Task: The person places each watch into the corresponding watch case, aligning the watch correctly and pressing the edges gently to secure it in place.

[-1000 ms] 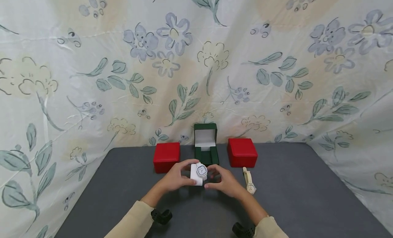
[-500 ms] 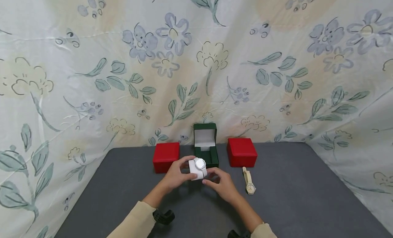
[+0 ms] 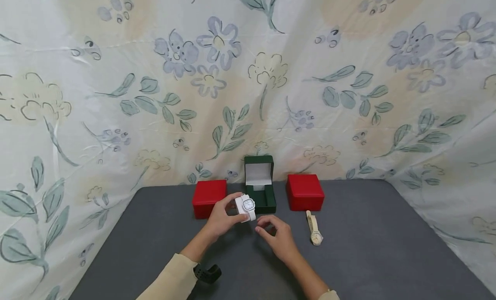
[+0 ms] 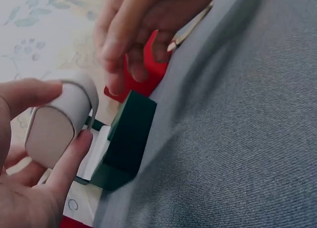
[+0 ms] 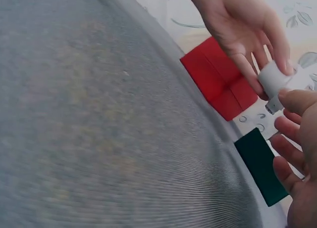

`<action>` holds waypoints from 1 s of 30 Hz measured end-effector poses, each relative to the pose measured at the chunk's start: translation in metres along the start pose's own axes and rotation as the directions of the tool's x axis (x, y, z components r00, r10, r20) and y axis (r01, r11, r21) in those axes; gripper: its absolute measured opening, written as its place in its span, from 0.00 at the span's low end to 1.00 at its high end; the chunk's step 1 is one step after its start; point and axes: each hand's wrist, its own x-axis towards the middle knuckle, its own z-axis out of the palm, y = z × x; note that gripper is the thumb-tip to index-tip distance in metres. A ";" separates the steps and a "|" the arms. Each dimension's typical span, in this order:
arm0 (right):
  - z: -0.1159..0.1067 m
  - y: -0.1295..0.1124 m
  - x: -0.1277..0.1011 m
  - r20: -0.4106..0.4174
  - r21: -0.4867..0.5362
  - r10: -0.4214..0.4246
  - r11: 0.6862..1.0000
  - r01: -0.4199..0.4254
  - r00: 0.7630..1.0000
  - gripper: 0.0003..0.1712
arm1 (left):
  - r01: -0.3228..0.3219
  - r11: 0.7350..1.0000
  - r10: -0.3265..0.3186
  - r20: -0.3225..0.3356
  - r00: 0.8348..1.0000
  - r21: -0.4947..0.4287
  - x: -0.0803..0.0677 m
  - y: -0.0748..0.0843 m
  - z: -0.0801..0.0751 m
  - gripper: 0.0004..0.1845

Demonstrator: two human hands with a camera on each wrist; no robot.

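Observation:
My left hand grips a white watch cushion between thumb and fingers. Strapped round that cushion is a white wristwatch, its face turned up in the head view. Close by on the right is my right hand, fingers loosely bent and holding nothing, a small gap away from the watch. Just behind both hands stands a green watch box with its lid raised, showing a white lid lining and a green interior. The left wrist view shows the cushion's flat end, with my fingers against its sides.
Two closed red boxes, a left one and a right one, flank the green box. A cream-strapped wristwatch lies in front of the right red box. A floral curtain hangs behind the dark grey table.
My left hand has carried the cushion and watch slightly up and to the left. My right hand has drawn back from the watch, and the gap between them has widened.

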 end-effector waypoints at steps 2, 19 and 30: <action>-0.004 0.000 0.003 -0.004 0.013 0.019 1.000 -0.019 1.000 0.17 | -0.027 0.999 0.028 0.072 0.997 -0.019 -0.001 0.001 -0.001 0.36; -0.039 -0.005 0.032 0.417 0.252 0.003 0.960 -0.119 0.909 0.45 | -0.050 0.982 0.120 0.402 0.908 -0.181 -0.004 0.001 -0.009 0.38; -0.034 -0.002 0.034 0.418 0.251 0.022 0.958 -0.139 0.908 0.43 | -0.077 0.992 0.108 0.375 0.921 -0.098 -0.004 0.001 -0.006 0.37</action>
